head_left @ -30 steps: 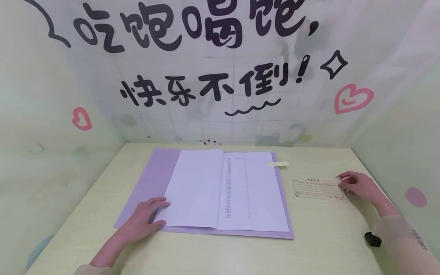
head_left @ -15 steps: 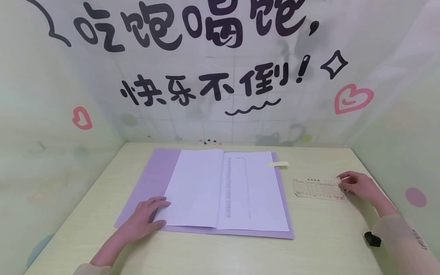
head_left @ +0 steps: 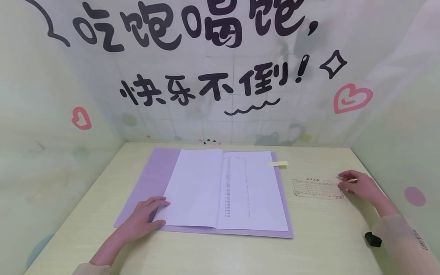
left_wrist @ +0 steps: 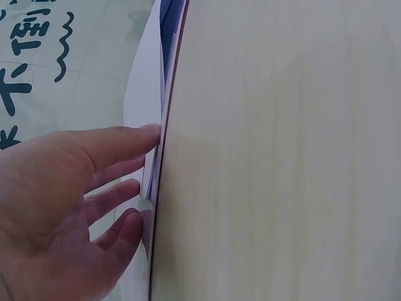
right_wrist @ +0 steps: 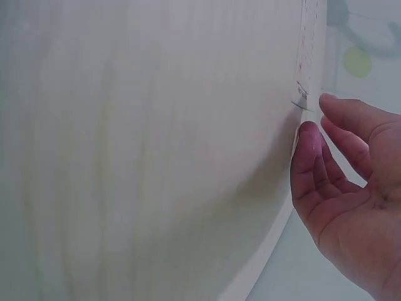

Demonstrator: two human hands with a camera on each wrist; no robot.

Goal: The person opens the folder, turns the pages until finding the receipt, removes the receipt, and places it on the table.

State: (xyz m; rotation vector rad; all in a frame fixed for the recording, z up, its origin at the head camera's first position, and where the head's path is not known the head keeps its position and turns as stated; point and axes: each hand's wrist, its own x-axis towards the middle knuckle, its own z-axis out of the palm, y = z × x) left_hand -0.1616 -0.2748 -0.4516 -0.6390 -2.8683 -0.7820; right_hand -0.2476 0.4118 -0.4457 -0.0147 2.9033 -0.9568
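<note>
A purple folder (head_left: pixel 161 172) lies open on the table, with white pages spread inside it. The left page (head_left: pixel 196 183) is blank; a column of small print runs down the right page (head_left: pixel 264 198). My left hand (head_left: pixel 142 217) rests at the lower left edge of the blank page, fingers relaxed, thumb by the bottom edge. To the right of the folder lies a printed form slip (head_left: pixel 316 189) with a ruled grid. My right hand (head_left: pixel 359 187) is at the slip's right end, thumb and forefinger parted with a gap between them. In the right wrist view its fingers (right_wrist: pixel 307 157) are loosely bent.
A pale yellow tab (head_left: pixel 279 164) sticks out from the right page's upper edge. A small black object (head_left: pixel 372 239) sits under the right sleeve (head_left: pixel 405 240). Printed wall sheets (head_left: pixel 206 126) enclose the table (head_left: pixel 220 256) at the back and sides.
The right thumb and forefinger have parted a little at the slip's end. The left hand, folder and slip stay where they were.
</note>
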